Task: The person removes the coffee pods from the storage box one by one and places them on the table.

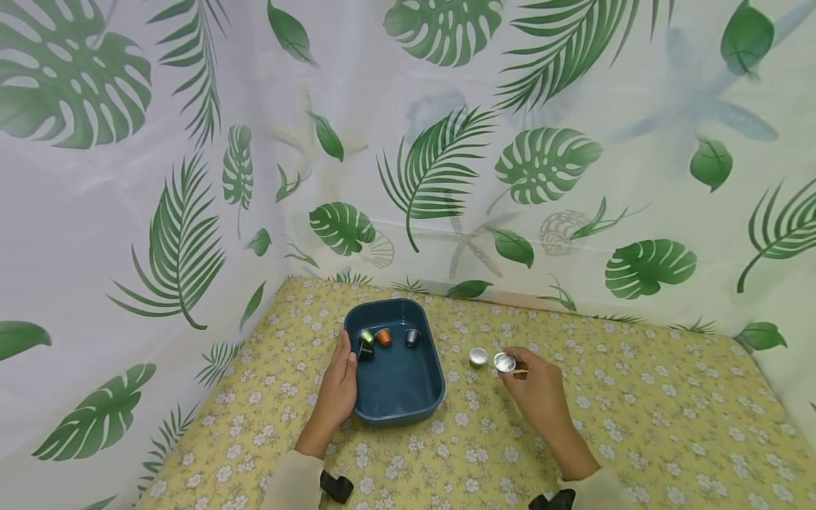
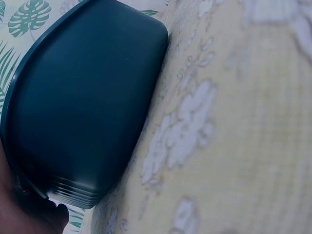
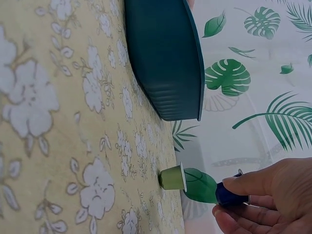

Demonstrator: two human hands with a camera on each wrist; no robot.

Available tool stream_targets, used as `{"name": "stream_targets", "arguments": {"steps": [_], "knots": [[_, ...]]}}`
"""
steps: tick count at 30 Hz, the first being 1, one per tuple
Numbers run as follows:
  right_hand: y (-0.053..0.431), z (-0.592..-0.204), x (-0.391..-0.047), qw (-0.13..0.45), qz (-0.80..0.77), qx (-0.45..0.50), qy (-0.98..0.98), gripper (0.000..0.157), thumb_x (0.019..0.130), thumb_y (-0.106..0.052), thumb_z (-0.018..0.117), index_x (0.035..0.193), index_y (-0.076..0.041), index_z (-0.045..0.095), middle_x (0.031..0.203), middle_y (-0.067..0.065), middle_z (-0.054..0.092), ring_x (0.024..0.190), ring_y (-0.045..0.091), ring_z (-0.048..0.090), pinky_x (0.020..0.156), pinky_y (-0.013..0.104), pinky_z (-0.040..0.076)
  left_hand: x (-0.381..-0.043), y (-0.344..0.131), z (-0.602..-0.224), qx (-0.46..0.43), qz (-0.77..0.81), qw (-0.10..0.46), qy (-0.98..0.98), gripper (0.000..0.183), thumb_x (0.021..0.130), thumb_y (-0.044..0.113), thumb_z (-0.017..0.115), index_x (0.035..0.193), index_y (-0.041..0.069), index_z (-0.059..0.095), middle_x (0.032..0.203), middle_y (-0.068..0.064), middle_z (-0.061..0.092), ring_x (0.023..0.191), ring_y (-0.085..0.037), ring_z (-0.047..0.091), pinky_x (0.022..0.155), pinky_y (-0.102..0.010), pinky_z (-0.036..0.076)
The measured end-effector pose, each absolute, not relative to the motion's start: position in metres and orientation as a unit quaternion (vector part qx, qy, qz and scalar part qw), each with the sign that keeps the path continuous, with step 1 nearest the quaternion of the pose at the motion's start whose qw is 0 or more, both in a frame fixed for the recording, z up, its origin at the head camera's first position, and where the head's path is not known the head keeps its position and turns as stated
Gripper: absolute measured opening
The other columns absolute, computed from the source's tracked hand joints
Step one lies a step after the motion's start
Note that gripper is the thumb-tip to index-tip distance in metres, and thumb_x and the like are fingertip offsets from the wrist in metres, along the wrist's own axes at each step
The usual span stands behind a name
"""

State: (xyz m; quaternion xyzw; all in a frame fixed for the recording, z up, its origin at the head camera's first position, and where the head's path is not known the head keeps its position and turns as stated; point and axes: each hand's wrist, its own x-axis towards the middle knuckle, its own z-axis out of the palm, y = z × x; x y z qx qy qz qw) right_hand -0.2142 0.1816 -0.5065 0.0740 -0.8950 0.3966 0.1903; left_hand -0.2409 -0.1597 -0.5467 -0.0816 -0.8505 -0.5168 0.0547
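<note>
The dark-blue capsule (image 3: 233, 196) sat between the thumb and fingers of the right hand (image 1: 532, 382), to the right of the blue tub (image 1: 398, 386). Thumb and fingertips pinched it by its sides, clear of the bench (image 1: 255, 411), and its silver lid faced up toward the head camera. A green capsule (image 3: 172, 178) stood upright on the bench to the right of the tub, between the tub and the pinched capsule, its narrow end down and its silver lid up. It was near the right fingers but apart from them.

The left hand (image 1: 338, 382) lay against the tub's left wall, the thumb by the rim; whether its fingers curled round the wall or simply pressed on it, I could not tell.

Any print on the silver lids was too small to read.

The tub rested on the bench and had four capsules in it. Toward the tub's far left corner lay a light-green capsule (image 1: 366, 336), with a black capsule (image 1: 365, 350) just beside it, close to the left wall. An orange capsule (image 1: 383, 336) lay immediately right of the light-green one, and a dark-grey capsule (image 1: 412, 338) lay apart, nearer the tub's right wall. Beneath the tub, a yellow cloth with white flowers covered the bench; behind it hung a white sheet (image 1: 357, 297) printed with green leaves.
</note>
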Motion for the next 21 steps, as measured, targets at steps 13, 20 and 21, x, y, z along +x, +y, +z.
{"name": "stream_targets", "arguments": {"steps": [13,20,21], "knots": [[0.184,-0.512,-0.226,0.165,0.392,0.060,-0.903,0.038,0.085,0.008,0.077,0.121,0.012,0.066,0.104,0.028,0.071,0.090,0.037,0.073,0.071,0.037,0.061,-0.242,-0.159,-0.547,-0.079,-0.522,0.053,-0.848,0.058,0.114,0.027,0.027,0.163,0.006,0.004,0.170,-0.007,-0.003,0.156,-0.032,0.002,0.123,-0.054,0.013],[0.187,-0.519,-0.232,0.173,0.377,0.065,-0.908,0.037,0.085,0.008,0.077,0.120,0.013,0.065,0.103,0.029,0.071,0.089,0.037,0.073,0.071,0.040,0.061,-0.243,-0.160,-0.547,-0.078,-0.527,0.048,-0.845,0.057,0.114,0.025,0.027,0.163,0.007,0.004,0.170,-0.009,-0.003,0.156,-0.032,0.001,0.123,-0.055,0.012],[0.187,-0.521,-0.234,0.171,0.376,0.064,-0.908,0.037,0.085,0.008,0.077,0.120,0.013,0.065,0.103,0.029,0.071,0.089,0.037,0.072,0.072,0.041,0.061,-0.243,-0.160,-0.547,-0.077,-0.528,0.048,-0.845,0.057,0.114,0.023,0.028,0.163,0.006,0.004,0.170,-0.010,-0.003,0.156,-0.032,0.001,0.123,-0.055,0.012]]}}
